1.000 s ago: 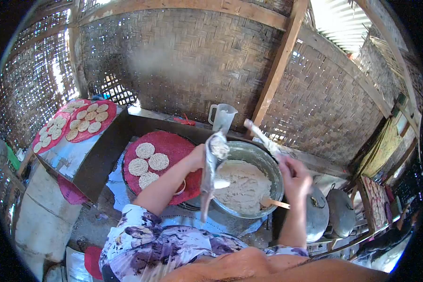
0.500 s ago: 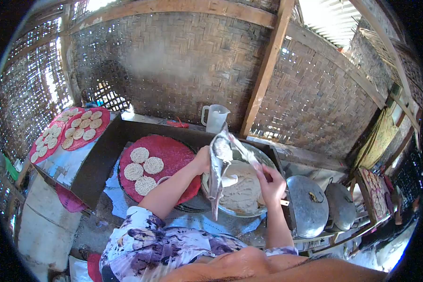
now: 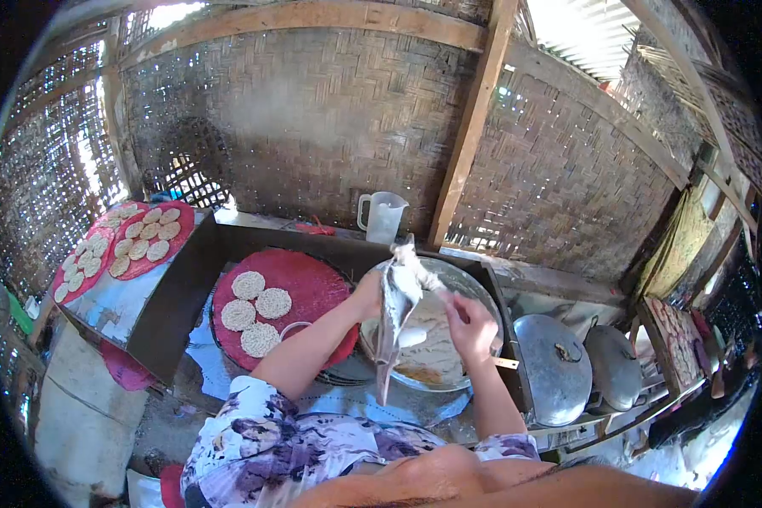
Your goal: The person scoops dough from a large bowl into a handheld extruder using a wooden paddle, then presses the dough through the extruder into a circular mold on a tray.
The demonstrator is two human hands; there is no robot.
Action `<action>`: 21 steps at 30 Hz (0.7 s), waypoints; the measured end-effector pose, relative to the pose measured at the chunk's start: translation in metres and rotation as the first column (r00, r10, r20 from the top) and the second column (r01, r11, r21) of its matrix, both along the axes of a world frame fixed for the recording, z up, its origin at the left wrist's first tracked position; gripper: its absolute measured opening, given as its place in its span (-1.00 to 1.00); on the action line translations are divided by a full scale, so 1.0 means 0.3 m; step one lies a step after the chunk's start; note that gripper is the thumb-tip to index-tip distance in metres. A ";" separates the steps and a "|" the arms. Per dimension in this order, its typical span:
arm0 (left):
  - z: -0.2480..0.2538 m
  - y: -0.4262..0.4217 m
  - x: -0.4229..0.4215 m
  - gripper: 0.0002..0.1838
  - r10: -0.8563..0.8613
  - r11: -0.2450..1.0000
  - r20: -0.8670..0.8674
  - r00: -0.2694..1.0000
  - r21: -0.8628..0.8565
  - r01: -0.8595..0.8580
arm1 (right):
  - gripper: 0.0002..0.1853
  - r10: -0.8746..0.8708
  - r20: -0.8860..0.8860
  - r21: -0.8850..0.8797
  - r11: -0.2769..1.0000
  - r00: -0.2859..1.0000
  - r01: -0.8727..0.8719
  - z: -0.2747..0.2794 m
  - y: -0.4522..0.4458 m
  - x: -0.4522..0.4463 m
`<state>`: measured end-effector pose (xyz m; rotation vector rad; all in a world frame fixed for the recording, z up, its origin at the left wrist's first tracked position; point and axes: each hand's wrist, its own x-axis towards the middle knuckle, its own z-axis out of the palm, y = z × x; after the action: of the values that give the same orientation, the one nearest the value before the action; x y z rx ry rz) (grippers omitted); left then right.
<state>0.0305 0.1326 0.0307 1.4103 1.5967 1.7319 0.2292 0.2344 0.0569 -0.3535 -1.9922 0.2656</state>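
Observation:
My left hand is closed around a long, grey, dough-smeared tool that looks like a hand press, held nearly upright. Beneath it is a wide metal basin of pale, thick dough. My right hand is closed on a whitish, dough-coated, stick-like thing, whose far end meets dough at the press's top. To the left, a round pink mat carries several pale dough discs with a stringy texture. A thin ring lies by my left forearm, partly hidden.
A translucent pitcher stands behind the basin by the woven wall. Two lidded metal pots are at the right. More mats with discs lie at the far left. A dark raised board borders the work area.
The right hand and its stick-like thing have shifted slightly left and down, and its far end is now against the press's top. The left hand still holds the press; the view has tilted slightly.

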 end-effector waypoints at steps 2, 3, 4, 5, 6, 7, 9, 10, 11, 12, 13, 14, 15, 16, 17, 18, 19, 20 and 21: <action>-0.006 -0.010 -0.033 -0.73 -0.075 0.997 0.124 0.989 -0.015 0.077 | -0.86 0.098 0.016 -0.051 0.994 0.995 -0.097 -0.004 -0.037 0.032; -0.044 -0.008 -0.077 -0.75 -0.092 0.996 -0.071 0.993 -0.021 0.091 | -0.85 0.153 0.025 -0.088 0.985 0.988 -0.151 -0.033 -0.048 0.053; -0.080 -0.007 -0.120 -0.75 -0.097 0.995 -0.253 0.962 -0.011 0.098 | -0.84 0.208 0.031 -0.128 0.971 0.978 -0.203 -0.057 -0.058 0.069; -0.188 0.056 -0.250 -0.77 -0.134 0.986 -0.398 0.908 0.041 0.163 | -0.83 0.305 0.074 -0.313 0.911 0.949 -0.268 -0.054 -0.066 0.098; -0.187 0.052 -0.243 -0.78 -0.220 0.973 -0.272 0.937 0.008 0.231 | -0.82 0.334 0.023 -0.338 0.890 0.942 -0.307 -0.058 -0.039 0.097; -0.169 0.038 -0.224 -0.77 -0.297 0.955 -0.098 0.950 -0.012 0.297 | -0.82 0.358 -0.028 -0.365 0.866 0.933 -0.343 -0.065 -0.005 0.092; -0.128 0.037 -0.200 -0.73 -0.368 0.929 0.065 0.927 0.001 0.369 | -0.81 0.227 -0.035 -0.506 0.836 0.973 -0.213 -0.036 0.028 0.087; -0.096 0.024 -0.156 -0.61 -0.317 0.946 -0.095 0.943 0.043 0.322 | -0.80 0.115 0.019 -0.491 0.866 0.993 -0.091 -0.013 0.040 0.075; -0.065 0.012 -0.112 -0.49 -0.234 0.960 -0.251 0.939 0.095 0.265 | -0.80 0.083 0.027 -0.423 0.904 0.996 -0.064 -0.010 0.049 0.064; -0.033 -0.001 -0.068 -0.36 -0.127 0.967 -0.386 0.914 0.159 0.201 | -0.79 0.053 0.032 -0.352 0.935 0.998 -0.038 -0.014 0.053 0.057; -0.038 0.003 -0.080 -0.35 -0.221 0.956 -0.259 0.940 0.131 0.261 | -0.79 0.111 0.051 -0.395 0.915 0.993 -0.082 -0.021 0.043 0.065; 0.002 0.002 -0.075 -0.37 -0.272 0.959 0.188 0.944 -0.032 0.283 | -0.78 0.173 0.065 -0.437 0.890 0.983 -0.128 -0.032 0.030 0.079; 0.041 0.001 -0.069 -0.39 -0.126 0.957 0.628 0.768 -0.128 0.261 | -0.78 0.239 0.077 -0.478 0.861 0.968 -0.174 -0.045 0.019 0.088; -0.066 0.024 -0.163 -0.58 -0.116 0.990 -0.271 0.956 -0.104 0.091 | -0.78 0.316 0.066 -0.528 0.816 0.946 -0.236 -0.067 0.024 0.105; -0.051 -0.014 -0.174 -0.59 -0.134 0.991 -0.248 0.959 -0.053 0.125 | -0.77 0.392 0.049 -0.576 0.762 0.918 -0.295 -0.092 0.044 0.130; -0.013 -0.065 -0.165 -0.60 -0.152 0.988 -0.226 0.962 -0.002 0.156 | -0.77 0.466 0.028 -0.621 0.701 0.884 -0.350 -0.107 0.064 0.150; 0.035 -0.118 -0.141 -0.61 -0.170 0.982 -0.204 0.964 0.051 0.184 | -0.77 0.488 -0.081 -0.676 0.614 0.869 -0.407 -0.108 0.082 0.161; 0.055 -0.148 -0.115 -0.60 -0.216 0.973 0.115 0.970 0.109 0.204 | -0.74 0.362 -0.068 -0.656 0.686 0.930 -0.315 -0.134 0.118 0.170; 0.075 -0.178 -0.090 -0.59 -0.248 0.963 0.420 0.873 0.204 0.176 | -0.72 0.185 0.147 -0.639 0.767 0.972 -0.049 -0.092 0.104 0.184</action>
<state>0.0035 0.0791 0.0531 1.0991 1.0387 1.9061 0.2844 0.2657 0.0293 -0.7062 -2.0804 1.0381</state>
